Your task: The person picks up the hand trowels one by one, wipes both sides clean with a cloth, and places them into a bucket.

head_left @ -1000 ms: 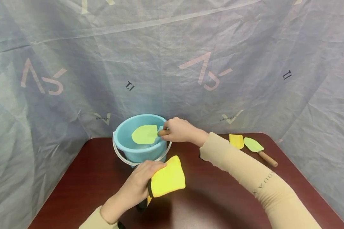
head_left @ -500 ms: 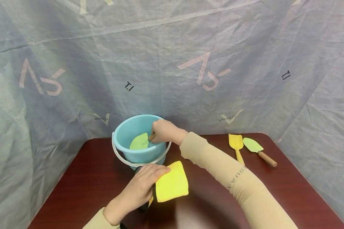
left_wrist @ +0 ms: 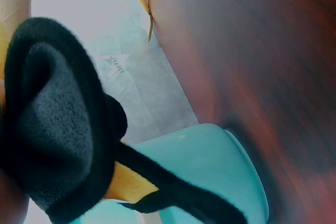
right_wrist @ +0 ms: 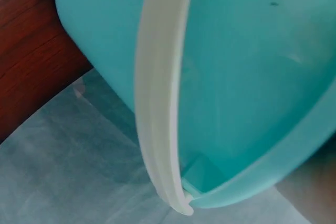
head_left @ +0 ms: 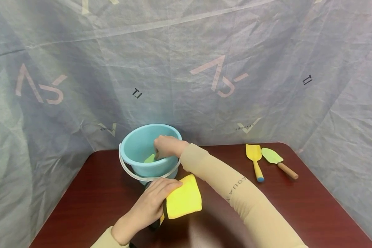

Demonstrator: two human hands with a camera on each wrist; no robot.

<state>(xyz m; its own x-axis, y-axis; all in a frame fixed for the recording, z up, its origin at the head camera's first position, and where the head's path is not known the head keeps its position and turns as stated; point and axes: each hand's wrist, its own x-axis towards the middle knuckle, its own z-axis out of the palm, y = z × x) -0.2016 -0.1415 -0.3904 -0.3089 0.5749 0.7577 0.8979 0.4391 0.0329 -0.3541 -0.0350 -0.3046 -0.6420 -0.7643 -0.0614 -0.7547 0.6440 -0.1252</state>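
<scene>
My left hand (head_left: 147, 201) grips a soft yellow and black fabric piece (head_left: 184, 199) in front of the bucket. Its black fuzzy side (left_wrist: 58, 124) and a strap fill much of the left wrist view; its exact kind is unclear. A light blue bucket (head_left: 153, 169) stands upright at the back, its white handle (right_wrist: 157, 77) hanging down the front. My right hand (head_left: 168, 146) reaches over the rim into the bucket. It holds a green trowel (head_left: 149, 158) by the handle; only a bit of blade shows, and the fingertips are hidden.
On the right of the dark red table (head_left: 297, 206) lie a yellow scoop (head_left: 254, 153) with a blue-tipped handle and another green trowel (head_left: 271, 155) with a wooden handle. A grey printed sheet (head_left: 186, 86) hangs close behind the table.
My right hand has moved left and down into the bucket with the trowel, whose blade has sunk mostly below the rim. The left hand has shifted only slightly.
</scene>
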